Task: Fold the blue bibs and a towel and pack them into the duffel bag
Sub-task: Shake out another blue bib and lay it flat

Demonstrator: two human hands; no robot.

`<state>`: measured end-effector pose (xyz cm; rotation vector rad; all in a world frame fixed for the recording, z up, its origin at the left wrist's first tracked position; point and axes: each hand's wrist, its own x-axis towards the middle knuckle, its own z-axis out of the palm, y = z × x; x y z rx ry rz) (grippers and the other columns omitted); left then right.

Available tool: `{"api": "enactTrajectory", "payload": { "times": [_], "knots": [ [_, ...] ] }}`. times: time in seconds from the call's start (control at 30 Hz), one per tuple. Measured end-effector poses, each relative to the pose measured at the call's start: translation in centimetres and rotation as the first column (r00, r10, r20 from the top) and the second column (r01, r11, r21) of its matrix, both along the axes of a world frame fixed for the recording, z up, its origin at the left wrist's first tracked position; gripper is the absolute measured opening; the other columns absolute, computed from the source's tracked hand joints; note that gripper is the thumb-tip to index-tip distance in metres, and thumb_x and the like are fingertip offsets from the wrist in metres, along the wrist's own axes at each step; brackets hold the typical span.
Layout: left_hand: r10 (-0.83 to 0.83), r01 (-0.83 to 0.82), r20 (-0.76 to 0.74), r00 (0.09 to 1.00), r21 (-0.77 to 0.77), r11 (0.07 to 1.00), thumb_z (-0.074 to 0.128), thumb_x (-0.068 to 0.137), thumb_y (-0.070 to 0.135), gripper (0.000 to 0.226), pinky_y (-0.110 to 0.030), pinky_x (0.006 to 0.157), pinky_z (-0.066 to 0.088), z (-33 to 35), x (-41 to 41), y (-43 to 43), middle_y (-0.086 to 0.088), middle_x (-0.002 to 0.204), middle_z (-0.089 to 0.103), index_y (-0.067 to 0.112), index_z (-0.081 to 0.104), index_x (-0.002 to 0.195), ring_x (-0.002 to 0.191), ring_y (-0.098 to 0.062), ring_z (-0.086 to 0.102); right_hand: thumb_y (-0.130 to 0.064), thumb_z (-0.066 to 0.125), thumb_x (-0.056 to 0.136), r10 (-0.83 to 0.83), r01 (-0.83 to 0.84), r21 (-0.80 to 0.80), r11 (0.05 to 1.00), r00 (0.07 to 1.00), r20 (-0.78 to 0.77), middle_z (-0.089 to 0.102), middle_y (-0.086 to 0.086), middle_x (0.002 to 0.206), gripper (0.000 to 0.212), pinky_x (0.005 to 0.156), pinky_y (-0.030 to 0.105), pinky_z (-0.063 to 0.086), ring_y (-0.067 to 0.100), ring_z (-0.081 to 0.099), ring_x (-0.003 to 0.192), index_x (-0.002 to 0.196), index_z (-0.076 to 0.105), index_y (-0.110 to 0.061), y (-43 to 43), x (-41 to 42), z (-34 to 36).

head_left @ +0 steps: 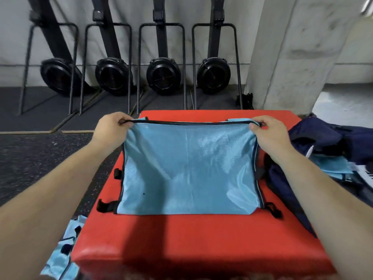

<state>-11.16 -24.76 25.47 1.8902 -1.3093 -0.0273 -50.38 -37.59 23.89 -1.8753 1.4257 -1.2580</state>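
Observation:
A light blue mesh bib with black trim lies spread on a red padded box. My left hand pinches the bib's far left corner and my right hand pinches its far right corner, stretching the black-edged hem taut between them, lifted a little off the box. The near part of the bib rests flat. A navy duffel bag sits open at the right, partly on the box, with folded blue cloth inside it. More blue bibs lie on the floor at the lower left.
Several black rowing machines stand upright against the grey wall behind the box. A concrete pillar rises at the right. Dark rubber flooring surrounds the box on the left.

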Motion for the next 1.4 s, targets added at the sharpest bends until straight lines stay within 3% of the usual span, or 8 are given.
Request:
{"api": "enactTrajectory", "payload": {
  "times": [0.2, 0.37, 0.53, 0.7, 0.9, 1.1, 1.27, 1.4],
  "knots": [
    [-0.022, 0.022, -0.017, 1.0, -0.024, 0.999, 0.066, 0.092, 0.011, 0.014, -0.01, 0.067, 0.042, 5.9, -0.7, 4.5, -0.002, 0.092, 0.069, 0.015, 0.073, 0.103, 0.088, -0.016, 0.061, -0.015, 0.065, 0.095, 0.092, -0.119, 0.106, 0.987, 0.968, 0.232, 0.071, -0.003, 0.091, 0.014, 0.089, 0.039, 0.05, 0.018, 0.065, 0.088, 0.086, 0.069, -0.025, 3.1, -1.7, 4.1],
    [-0.037, 0.036, -0.009, 0.999, -0.065, 0.997, 0.066, 0.093, 0.013, 0.016, -0.015, 0.069, 0.042, 10.8, -2.3, 8.9, 0.0, 0.096, 0.07, 0.019, 0.074, 0.106, 0.092, -0.015, 0.062, -0.012, 0.064, 0.096, 0.173, -0.202, 0.068, 0.977, 0.938, 0.301, 0.072, 0.0, 0.098, 0.011, 0.083, 0.027, 0.051, 0.01, 0.065, 0.085, 0.094, 0.067, -0.022, 6.7, -3.1, 9.1],
    [-0.071, 0.07, -0.003, 0.997, -0.142, 0.987, 0.066, 0.094, 0.015, 0.015, -0.018, 0.051, 0.035, 15.2, -3.6, 13.2, 0.01, 0.076, 0.064, 0.028, 0.072, 0.099, 0.051, -0.002, 0.045, -0.011, 0.067, 0.093, 0.24, -0.268, 0.026, 0.963, 0.899, 0.367, 0.076, -0.008, 0.096, 0.017, 0.082, 0.029, 0.05, 0.009, 0.068, 0.087, 0.098, 0.074, -0.026, 10.5, -5.2, 14.0],
    [-0.064, 0.072, 0.05, 0.997, -0.169, 0.983, 0.07, 0.091, 0.018, 0.013, -0.021, 0.072, 0.048, 18.4, -4.2, 14.7, 0.01, 0.085, 0.067, 0.029, 0.071, 0.097, 0.066, 0.004, 0.052, -0.013, 0.066, 0.094, 0.25, -0.268, -0.002, 0.964, 0.9, 0.358, 0.074, -0.002, 0.108, 0.019, 0.079, 0.028, 0.051, 0.012, 0.066, 0.093, 0.106, 0.074, -0.024, 12.6, -6.5, 17.5],
    [-0.029, 0.038, 0.111, 0.993, -0.08, 0.996, 0.073, 0.089, 0.016, 0.014, -0.021, 0.058, 0.039, 17.8, -3.9, 12.7, 0.005, 0.079, 0.065, 0.016, 0.075, 0.102, 0.06, -0.004, 0.05, -0.016, 0.071, 0.091, 0.154, -0.175, 0.057, 0.983, 0.952, 0.263, 0.073, 0.003, 0.107, 0.017, 0.091, 0.034, 0.054, 0.018, 0.067, 0.098, 0.107, 0.074, -0.02, 11.2, -5.8, 17.3],
    [-0.012, 0.013, -0.036, 0.999, 0.024, 1.0, 0.07, 0.091, 0.014, 0.004, -0.023, 0.053, 0.045, 14.7, -3.0, 8.8, -0.001, 0.058, 0.069, 0.016, 0.071, 0.094, 0.048, -0.01, 0.064, -0.009, 0.073, 0.088, 0.031, -0.04, 0.063, 0.997, 0.992, 0.126, 0.066, 0.0, 0.082, 0.011, 0.074, 0.024, 0.044, 0.014, 0.059, 0.079, 0.094, 0.072, -0.018, 7.8, -3.7, 15.0],
    [-0.083, 0.062, -0.203, 0.976, -0.112, 0.992, 0.061, 0.095, 0.001, 0.009, -0.029, 0.064, 0.056, 13.0, -2.4, 6.4, -0.011, 0.079, 0.073, 0.007, 0.067, 0.099, 0.068, -0.016, 0.073, 0.004, 0.055, 0.097, 0.071, -0.111, 0.136, 0.985, 0.96, 0.272, 0.066, 0.01, 0.094, 0.022, 0.053, 0.017, 0.054, 0.01, 0.071, 0.059, 0.108, 0.063, -0.013, 5.6, -2.2, 13.3],
    [-0.095, 0.053, -0.187, 0.978, -0.218, 0.974, 0.063, 0.091, 0.001, 0.017, -0.034, 0.083, 0.057, 10.5, -2.8, 7.1, -0.001, 0.092, 0.073, 0.014, 0.07, 0.098, 0.082, -0.015, 0.072, 0.012, 0.047, 0.097, 0.126, -0.16, 0.1, 0.982, 0.951, 0.283, 0.067, 0.008, 0.104, 0.038, 0.071, 0.019, 0.059, 0.011, 0.074, 0.076, 0.11, 0.063, -0.02, 6.8, -2.7, 10.1]
  ]
}}
